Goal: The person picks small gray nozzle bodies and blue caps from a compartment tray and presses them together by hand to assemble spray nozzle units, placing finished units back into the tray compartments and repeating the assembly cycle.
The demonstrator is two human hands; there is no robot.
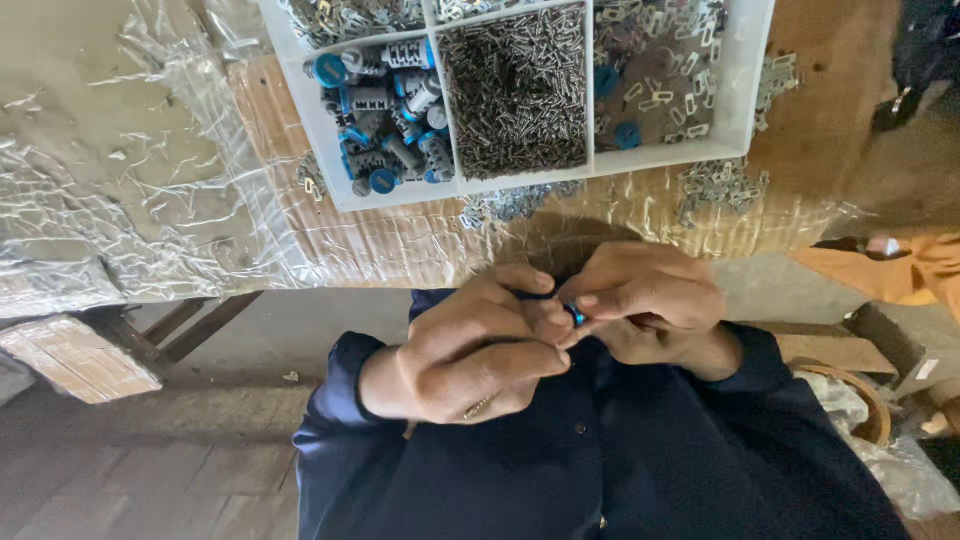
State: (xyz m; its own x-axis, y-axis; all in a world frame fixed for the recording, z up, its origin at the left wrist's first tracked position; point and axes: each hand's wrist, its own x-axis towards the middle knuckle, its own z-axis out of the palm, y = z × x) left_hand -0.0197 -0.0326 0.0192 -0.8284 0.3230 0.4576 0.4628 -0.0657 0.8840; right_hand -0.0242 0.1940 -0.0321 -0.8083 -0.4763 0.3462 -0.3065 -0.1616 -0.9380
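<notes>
Pinching a small blue part [575,314] together, the left hand [470,350] and right hand [645,300] met below the white tray [745,90].

A tray [745,70] sits on the table [830,150] beyond the hands. Spools [385,110] fill its left compartment, pins [518,90] the middle, clips [665,60] the right. Loose clips [715,185] lie just before the tray.

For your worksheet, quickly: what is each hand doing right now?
Left hand: closed, pinching the small blue part.
Right hand: closed, pinching the same part.
</notes>
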